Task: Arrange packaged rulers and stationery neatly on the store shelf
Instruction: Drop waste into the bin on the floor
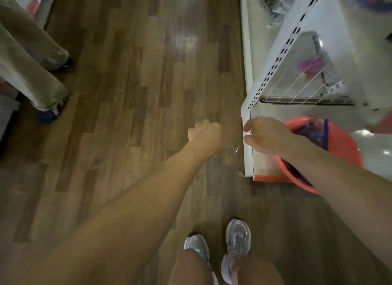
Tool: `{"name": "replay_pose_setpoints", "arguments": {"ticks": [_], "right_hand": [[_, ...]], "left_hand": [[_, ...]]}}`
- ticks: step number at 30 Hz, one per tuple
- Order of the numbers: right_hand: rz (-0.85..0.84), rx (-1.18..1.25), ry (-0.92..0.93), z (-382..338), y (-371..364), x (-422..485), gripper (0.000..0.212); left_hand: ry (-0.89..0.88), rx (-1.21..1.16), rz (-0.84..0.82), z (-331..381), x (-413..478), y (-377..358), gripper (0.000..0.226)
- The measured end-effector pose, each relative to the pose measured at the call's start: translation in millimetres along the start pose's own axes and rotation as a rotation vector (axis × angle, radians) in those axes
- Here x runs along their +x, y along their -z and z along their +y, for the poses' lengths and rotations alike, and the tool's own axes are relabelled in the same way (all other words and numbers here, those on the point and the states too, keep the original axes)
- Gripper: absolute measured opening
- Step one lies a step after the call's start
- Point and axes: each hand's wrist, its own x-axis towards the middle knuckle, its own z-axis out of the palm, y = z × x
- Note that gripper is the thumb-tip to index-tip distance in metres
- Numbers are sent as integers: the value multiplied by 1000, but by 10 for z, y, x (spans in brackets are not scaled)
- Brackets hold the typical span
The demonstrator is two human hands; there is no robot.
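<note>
Floor [131,76] is brown wood-look planks with a bit of ceiling-light glare up top, and it's a shop aisle. A white shelf unit [248,106] runs down the right side, with slotted uprights and a wire basket [301,93] holding something pink that's too blurry to name.

The aisle is wide open in the middle. On the left another person's baggy khaki trousers [27,57] and a blue shoe take up the edge, and my own grey trainers [237,236] are at the bottom, close to the shelf corner.

Left grip [204,134] hangs over the floor just beside that corner, fingers curled under, and a clear packet [231,149] pokes out below it, so it looks clamped on that. The packet is see-through and really hard to make out.

Right grip [267,134] is at the shelf's front edge, thumb and fingers loosely apart with nothing in them. Can't tell if the tips actually touch the edge.

More blue-ish packets [316,132] sit in a coral basin [345,149] on the low shelf, partly hidden by my right forearm. There's dark packaged stuff [271,0] on top of the unit, cut off and smeared
</note>
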Motion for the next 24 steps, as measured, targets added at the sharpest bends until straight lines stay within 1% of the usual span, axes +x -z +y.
{"name": "replay_pose_setpoints", "arguments": {"ticks": [4,7,11,13,16,18,20,24], "right_hand": [[-56,73,-58,296,-788,625,28],[-97,105,-74,499,-1359,1085,28],[-116,121,-83,729,-2056,1657,28],[-101,123,-91,834,-2376,1935,26],[-91,113,-110,927,-2737,2280,16],[-81,75,-110,969,-2952,2478,13],[-78,42,-105,982,-3123,2644,15],[-86,-48,-98,1011,-3344,2845,33]], "left_hand": [[12,12,-49,-9,684,-738,46],[12,24,-82,-39,1175,-1244,47],[25,51,-110,-39,1780,-1854,42],[11,61,-102,-13,2072,-2135,42],[-4,75,-78,16,2475,-2494,44],[-12,81,-67,45,2724,-2701,47],[-24,98,-57,64,2927,-2864,47],[-80,145,18,137,3182,-3076,47]]}}
